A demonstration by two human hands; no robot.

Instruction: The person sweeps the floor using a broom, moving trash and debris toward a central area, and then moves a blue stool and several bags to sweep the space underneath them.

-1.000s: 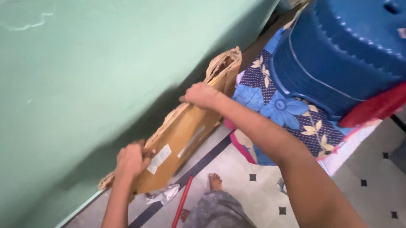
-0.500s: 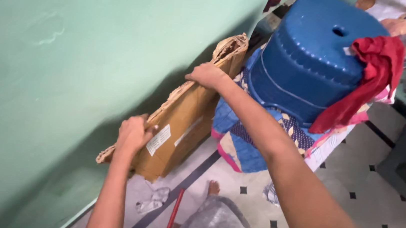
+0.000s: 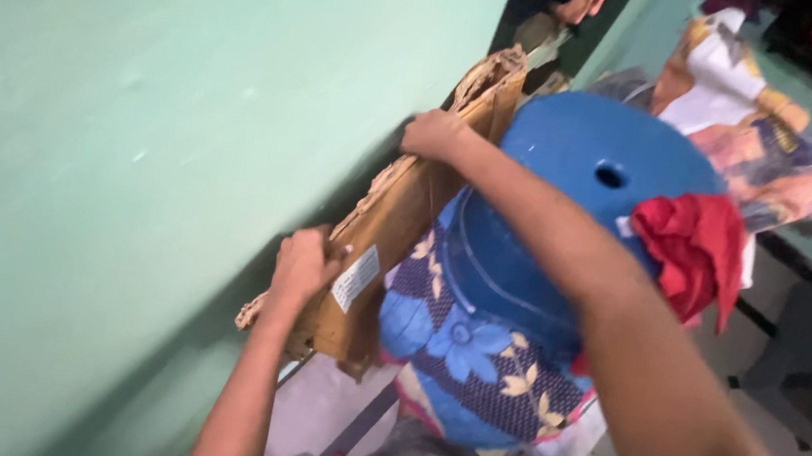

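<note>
Your left hand [image 3: 301, 265] is clenched on the near end of the flattened cardboard [image 3: 397, 222]; farther off, your right hand [image 3: 433, 132] grips its top edge. It stands between the green wall [image 3: 135, 129] and blue stool [image 3: 568, 215], apparently lifted but not yet carried away.

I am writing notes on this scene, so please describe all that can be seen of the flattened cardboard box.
The flattened cardboard box is brown, worn and frayed along its torn upper edge, with a white label stuck on its face. It stands on edge, tilted, between the green wall and the blue plastic stool. The left hand grips its lower end; the right hand grips its upper part.
</note>
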